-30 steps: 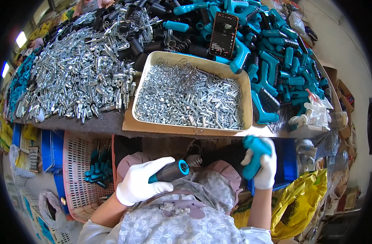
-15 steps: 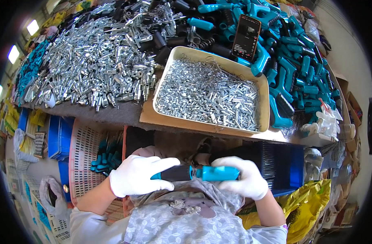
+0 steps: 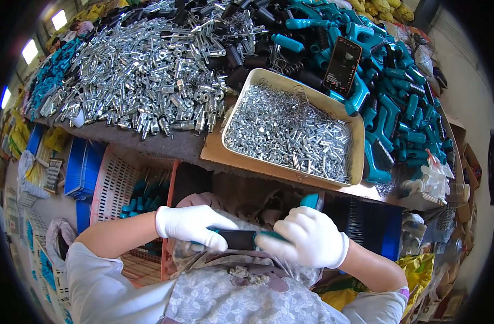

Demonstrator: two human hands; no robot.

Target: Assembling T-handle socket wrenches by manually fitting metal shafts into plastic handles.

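Head view shows both white-gloved hands close to the lap, below the table [image 3: 166, 146] edge. Left hand [image 3: 190, 227] is clenched around the black sleeve of a teal plastic handle [image 3: 247, 238]; right hand [image 3: 306, 237] wraps tightly over its teal end. On the table above sits a shallow beige tray [image 3: 360, 146] of small silver metal parts, with a dark phone [image 3: 341, 66] propped behind it among loose teal handles [image 3: 403, 108].
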